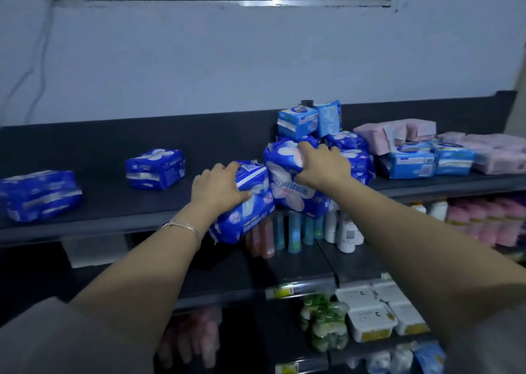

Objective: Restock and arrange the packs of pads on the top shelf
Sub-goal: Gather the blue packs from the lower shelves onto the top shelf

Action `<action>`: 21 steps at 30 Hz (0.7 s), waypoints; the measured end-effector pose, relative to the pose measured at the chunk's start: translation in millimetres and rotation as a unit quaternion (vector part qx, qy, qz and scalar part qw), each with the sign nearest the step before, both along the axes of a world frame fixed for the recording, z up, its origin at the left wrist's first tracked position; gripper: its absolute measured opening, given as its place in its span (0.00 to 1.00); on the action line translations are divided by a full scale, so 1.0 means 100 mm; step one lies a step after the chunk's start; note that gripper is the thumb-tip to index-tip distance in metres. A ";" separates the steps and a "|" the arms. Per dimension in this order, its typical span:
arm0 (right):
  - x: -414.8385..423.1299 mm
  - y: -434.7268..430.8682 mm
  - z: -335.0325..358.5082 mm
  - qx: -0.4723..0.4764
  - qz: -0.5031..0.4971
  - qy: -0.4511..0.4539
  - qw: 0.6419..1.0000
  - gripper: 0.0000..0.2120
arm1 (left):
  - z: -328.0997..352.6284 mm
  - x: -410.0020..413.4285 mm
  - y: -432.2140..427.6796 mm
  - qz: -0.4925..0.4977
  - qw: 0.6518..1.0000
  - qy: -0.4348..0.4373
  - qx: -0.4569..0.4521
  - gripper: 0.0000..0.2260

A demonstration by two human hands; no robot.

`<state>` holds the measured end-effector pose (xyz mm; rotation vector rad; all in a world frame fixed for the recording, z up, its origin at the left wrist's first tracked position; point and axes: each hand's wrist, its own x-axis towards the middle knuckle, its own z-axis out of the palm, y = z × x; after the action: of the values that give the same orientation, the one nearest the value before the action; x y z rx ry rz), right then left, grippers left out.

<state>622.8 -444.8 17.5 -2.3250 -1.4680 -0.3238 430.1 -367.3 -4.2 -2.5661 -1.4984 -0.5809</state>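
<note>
On the dark top shelf, my left hand grips a dark blue pack of pads that hangs tilted over the shelf's front edge. My right hand grips a second dark blue pack just to its right, at the front of a heap of blue packs. Two more dark blue packs lie apart on the left: one at mid shelf, one at the far left. Light blue packs sit on top of the heap.
Light blue packs and pink packs fill the shelf's right end. The shelf below holds slim tubes, white bottles and pink items. Lower shelves carry white tubs and green packets. A wall stands behind.
</note>
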 end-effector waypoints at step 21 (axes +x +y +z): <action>1.09 -1.25 -2.31 -0.265 -0.067 0.103 0.956 0.35 | -2.33 1.13 -0.86 -0.054 0.970 0.065 -0.227 0.28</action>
<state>731.6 -570.1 -213.7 -2.7721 -1.4233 0.3158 542.8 -453.8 -237.0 -2.9643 -1.6079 -0.0750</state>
